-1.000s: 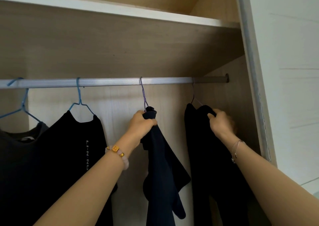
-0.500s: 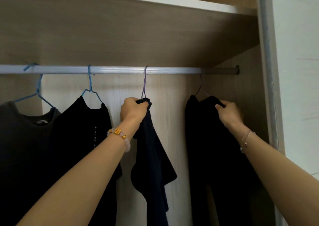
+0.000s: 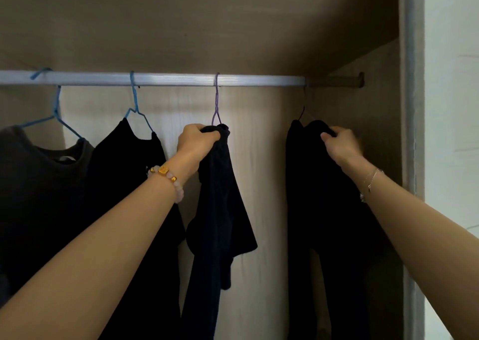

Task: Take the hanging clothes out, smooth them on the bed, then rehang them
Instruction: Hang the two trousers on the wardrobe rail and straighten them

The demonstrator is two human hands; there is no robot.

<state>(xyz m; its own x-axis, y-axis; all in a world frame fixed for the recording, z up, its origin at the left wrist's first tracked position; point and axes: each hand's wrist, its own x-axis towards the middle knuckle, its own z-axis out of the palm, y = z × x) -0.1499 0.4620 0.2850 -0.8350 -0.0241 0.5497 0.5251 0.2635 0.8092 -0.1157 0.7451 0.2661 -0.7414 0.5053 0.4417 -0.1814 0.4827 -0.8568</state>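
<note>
A silver rail (image 3: 168, 79) crosses the wardrobe. A dark navy shirt (image 3: 220, 223) hangs from it on a purple hanger (image 3: 216, 101); my left hand (image 3: 197, 141) is shut on the shirt's top just under the hook. Further right a black garment (image 3: 331, 223) hangs on a dark hanger (image 3: 302, 111); my right hand (image 3: 339, 143) grips its right shoulder. Both hooks sit on the rail.
Left of my hands a black T-shirt (image 3: 124, 184) and a grey T-shirt (image 3: 33, 184) hang on blue hangers. The wardrobe's shelf underside (image 3: 207, 23) is close above the rail. Its right side panel (image 3: 412, 132) stands just past my right hand.
The view has shifted so the rail sits a little lower in frame. Both hands keep the same grips on the two garments; the hangers stay hooked.
</note>
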